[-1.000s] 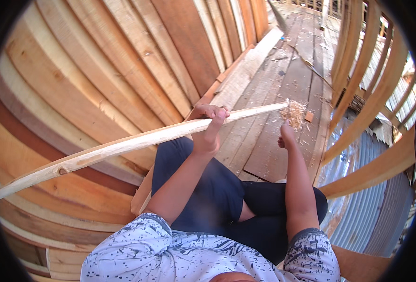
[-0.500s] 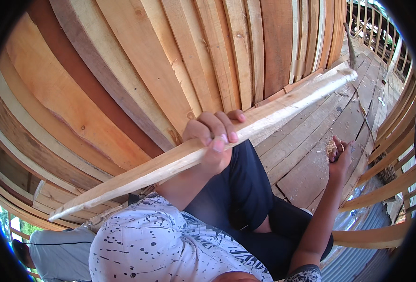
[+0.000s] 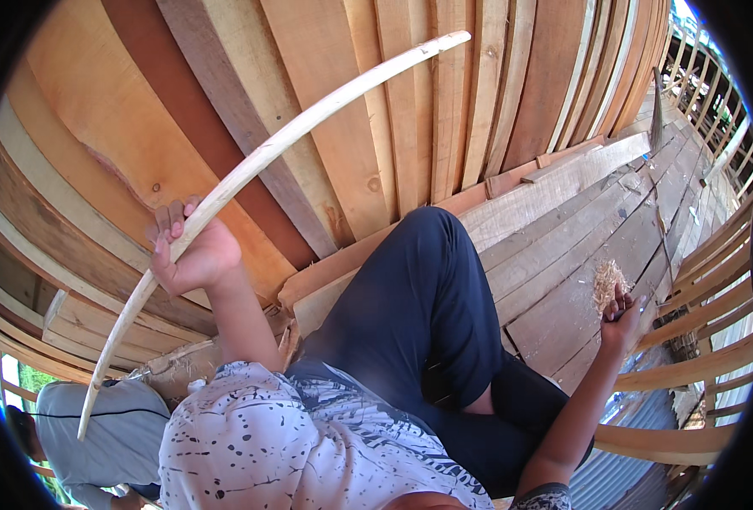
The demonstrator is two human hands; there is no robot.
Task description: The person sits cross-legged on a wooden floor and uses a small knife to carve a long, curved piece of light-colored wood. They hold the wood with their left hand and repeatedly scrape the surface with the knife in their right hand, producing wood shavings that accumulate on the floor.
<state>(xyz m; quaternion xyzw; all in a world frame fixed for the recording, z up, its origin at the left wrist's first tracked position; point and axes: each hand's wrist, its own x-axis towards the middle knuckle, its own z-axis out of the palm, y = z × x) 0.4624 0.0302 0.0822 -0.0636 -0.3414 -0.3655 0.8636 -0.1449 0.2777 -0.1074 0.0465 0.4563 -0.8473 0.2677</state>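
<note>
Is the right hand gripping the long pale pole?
No, the left hand holds the pole, and the right hand is well apart from it.

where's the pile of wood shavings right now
In the head view, the wood shavings lie on the plank floor toward the right, just above the right hand in the picture.

white shirt (image 3: 232,433) with black speckles, 2 short sleeves (image 3: 549,495), dark navy trousers (image 3: 393,297)

Left hand (image 3: 202,255), out to the left, fingers curled in a grip; left forearm (image 3: 245,321) slanting forward and leftward. Right hand (image 3: 621,323), out to the right, fingers partly curled; right forearm (image 3: 579,406) extended forward and outward.
</note>
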